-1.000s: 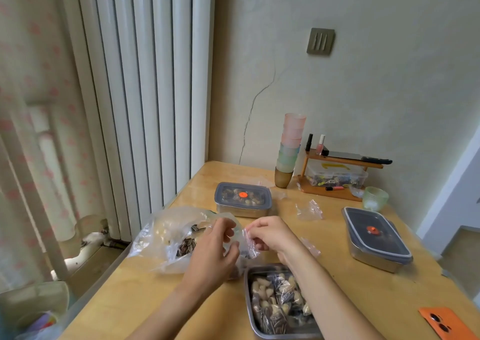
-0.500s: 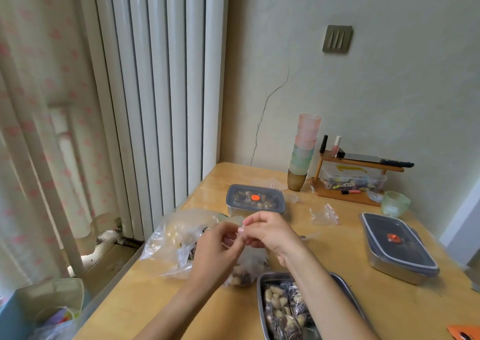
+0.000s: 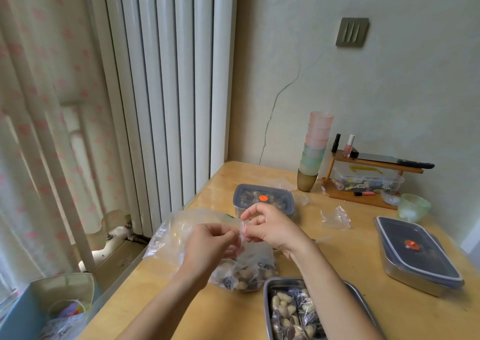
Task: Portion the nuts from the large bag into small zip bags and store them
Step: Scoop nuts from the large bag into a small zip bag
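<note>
I am at the sealing step. The small zip bag (image 3: 255,264), loaded with mixed nuts, hangs between the 2 hands, its bottom resting on or just above the table (image 3: 358,269) near the left edge, touching the far-left corner of the open steel tray (image 3: 266,300). The left hand (image 3: 207,246) pinches the bag's mouth between thumb and curled fingers. The right hand (image 3: 270,228) pinches the zip strip (image 3: 242,231) right beside it, fingertips almost meeting the left's. I cannot tell how much of the strip is already pressed together.

The large bag (image 3: 176,233) lies slumped behind the left hand, towards the left edge. The tray at the near edge already holds several filled small bags, so I judge the job well under way. 2 lidded containers are shut, 1 (image 3: 262,199) behind the hands and 1 (image 3: 415,251) at the right edge. An empty small bag (image 3: 335,218) lies between them.

Next I would run the right fingertips along the strip while the left hand anchors its end, pressing firmly enough to lock the track, then check for gaps. After that the bag goes into the tray just beside it, laid flat on the others.
</note>
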The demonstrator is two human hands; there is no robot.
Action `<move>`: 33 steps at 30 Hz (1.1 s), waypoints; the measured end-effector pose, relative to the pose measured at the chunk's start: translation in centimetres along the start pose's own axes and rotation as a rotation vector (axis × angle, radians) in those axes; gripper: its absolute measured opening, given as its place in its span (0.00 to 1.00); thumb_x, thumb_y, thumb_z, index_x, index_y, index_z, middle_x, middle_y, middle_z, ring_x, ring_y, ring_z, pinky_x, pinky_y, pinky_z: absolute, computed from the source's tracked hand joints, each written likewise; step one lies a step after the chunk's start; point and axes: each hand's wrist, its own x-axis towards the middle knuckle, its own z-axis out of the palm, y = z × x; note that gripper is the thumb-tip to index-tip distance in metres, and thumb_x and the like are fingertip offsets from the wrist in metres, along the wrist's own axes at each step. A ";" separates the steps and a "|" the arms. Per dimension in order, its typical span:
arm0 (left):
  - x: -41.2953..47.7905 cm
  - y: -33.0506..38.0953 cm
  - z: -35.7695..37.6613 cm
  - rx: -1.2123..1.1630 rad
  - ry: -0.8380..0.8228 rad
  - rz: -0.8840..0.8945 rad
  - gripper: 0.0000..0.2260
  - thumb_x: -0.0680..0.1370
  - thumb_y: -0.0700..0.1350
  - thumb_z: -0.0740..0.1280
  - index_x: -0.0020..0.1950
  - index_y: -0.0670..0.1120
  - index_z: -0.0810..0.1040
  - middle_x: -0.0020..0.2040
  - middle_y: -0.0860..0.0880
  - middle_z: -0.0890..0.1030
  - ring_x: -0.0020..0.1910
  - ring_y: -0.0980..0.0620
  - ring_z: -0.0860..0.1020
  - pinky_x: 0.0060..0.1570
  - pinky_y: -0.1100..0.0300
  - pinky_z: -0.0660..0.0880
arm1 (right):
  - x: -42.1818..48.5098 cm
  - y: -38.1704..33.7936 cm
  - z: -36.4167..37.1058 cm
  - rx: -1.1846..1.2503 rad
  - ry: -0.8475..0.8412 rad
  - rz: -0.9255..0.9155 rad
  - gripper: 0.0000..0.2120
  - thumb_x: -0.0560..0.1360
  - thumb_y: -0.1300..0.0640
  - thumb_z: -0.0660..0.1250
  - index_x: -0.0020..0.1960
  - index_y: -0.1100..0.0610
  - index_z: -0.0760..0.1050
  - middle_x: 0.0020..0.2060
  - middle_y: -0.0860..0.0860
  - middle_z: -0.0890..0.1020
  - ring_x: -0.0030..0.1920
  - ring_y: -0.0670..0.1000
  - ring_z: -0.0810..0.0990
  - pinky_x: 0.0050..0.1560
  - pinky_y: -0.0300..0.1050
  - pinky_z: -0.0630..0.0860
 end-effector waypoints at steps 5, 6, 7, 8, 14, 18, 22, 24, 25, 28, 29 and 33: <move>0.1 0.2 0.3 0.047 -0.047 0.011 0.05 0.78 0.37 0.74 0.43 0.38 0.87 0.38 0.40 0.86 0.36 0.46 0.84 0.42 0.55 0.84 | 0.4 -0.1 0.5 -0.066 0.042 0.014 0.11 0.74 0.63 0.71 0.55 0.54 0.77 0.40 0.53 0.85 0.36 0.45 0.82 0.44 0.44 0.80; 0.1 0.3 0.3 0.044 -0.060 0.004 0.04 0.77 0.36 0.74 0.43 0.37 0.87 0.38 0.39 0.86 0.36 0.46 0.84 0.43 0.54 0.84 | 0.4 0.0 0.4 -0.064 0.038 0.009 0.11 0.74 0.64 0.71 0.55 0.54 0.76 0.38 0.52 0.85 0.36 0.46 0.82 0.45 0.45 0.81; 0.2 0.2 0.3 0.061 -0.045 0.007 0.04 0.77 0.35 0.74 0.43 0.37 0.86 0.38 0.38 0.86 0.36 0.46 0.83 0.43 0.52 0.85 | 0.4 0.0 0.4 -0.072 0.036 0.003 0.11 0.74 0.64 0.70 0.54 0.54 0.76 0.37 0.51 0.84 0.36 0.46 0.83 0.48 0.48 0.83; 0.3 0.2 0.3 0.090 -0.009 0.020 0.04 0.77 0.34 0.73 0.43 0.37 0.85 0.37 0.38 0.85 0.35 0.46 0.84 0.43 0.49 0.85 | 0.3 0.0 0.3 -0.101 0.039 0.000 0.11 0.73 0.63 0.70 0.54 0.52 0.76 0.35 0.50 0.84 0.37 0.47 0.84 0.51 0.51 0.83; 0.7 0.2 1.1 0.217 0.157 0.088 0.03 0.72 0.33 0.69 0.43 0.40 0.80 0.31 0.43 0.83 0.31 0.44 0.85 0.37 0.46 0.83 | -1.0 -1.0 0.1 -0.621 0.077 -0.145 0.11 0.77 0.61 0.67 0.54 0.49 0.68 0.44 0.49 0.78 0.42 0.51 0.78 0.47 0.52 0.79; 1.0 0.4 1.3 0.179 0.138 0.058 0.03 0.75 0.36 0.69 0.44 0.42 0.80 0.33 0.43 0.81 0.29 0.46 0.83 0.28 0.56 0.78 | -1.9 -2.2 -0.1 -0.786 0.033 -0.318 0.09 0.79 0.65 0.62 0.49 0.50 0.69 0.46 0.48 0.74 0.46 0.53 0.76 0.46 0.53 0.77; 1.6 0.1 1.1 0.170 0.101 0.051 0.05 0.76 0.38 0.68 0.43 0.45 0.83 0.32 0.47 0.77 0.26 0.52 0.78 0.28 0.58 0.73 | -2.5 -2.7 -0.1 -0.901 -0.008 -0.322 0.11 0.83 0.61 0.61 0.49 0.49 0.81 0.50 0.49 0.71 0.50 0.53 0.76 0.46 0.49 0.73; 1.7 -0.2 0.9 0.195 0.100 0.072 0.06 0.77 0.39 0.68 0.42 0.46 0.83 0.30 0.48 0.75 0.24 0.54 0.75 0.29 0.58 0.74 | -2.6 -2.7 -0.1 -0.913 -0.060 -0.288 0.12 0.81 0.60 0.61 0.48 0.51 0.83 0.51 0.48 0.69 0.48 0.53 0.76 0.43 0.48 0.71; 1.8 -0.3 0.8 0.193 0.100 0.069 0.06 0.78 0.39 0.68 0.42 0.45 0.83 0.29 0.48 0.75 0.25 0.55 0.74 0.29 0.58 0.74 | -2.7 -2.7 -0.2 -0.897 -0.090 -0.277 0.12 0.80 0.60 0.61 0.47 0.51 0.82 0.51 0.48 0.69 0.46 0.52 0.75 0.41 0.47 0.70; 2.2 -0.6 0.3 0.200 0.090 0.044 0.05 0.78 0.41 0.69 0.43 0.46 0.83 0.30 0.49 0.76 0.26 0.54 0.72 0.26 0.61 0.70 | -2.7 -2.4 -0.4 -0.862 -0.152 -0.339 0.07 0.78 0.58 0.65 0.48 0.52 0.82 0.52 0.45 0.66 0.44 0.46 0.72 0.38 0.45 0.68; 2.3 -0.6 0.1 0.196 0.072 0.031 0.04 0.78 0.41 0.70 0.44 0.45 0.83 0.30 0.49 0.77 0.25 0.55 0.71 0.25 0.63 0.69 | -2.7 -2.3 -0.3 -0.836 -0.161 -0.385 0.05 0.78 0.56 0.67 0.47 0.51 0.82 0.52 0.43 0.66 0.45 0.45 0.73 0.40 0.45 0.70; 2.3 -0.3 -0.4 0.135 -0.040 -0.043 0.02 0.76 0.38 0.71 0.44 0.40 0.80 0.28 0.49 0.75 0.23 0.56 0.67 0.24 0.64 0.63 | -2.1 -1.7 -0.2 -0.653 -0.222 -0.514 0.04 0.76 0.53 0.73 0.44 0.50 0.85 0.52 0.40 0.74 0.44 0.37 0.74 0.47 0.39 0.72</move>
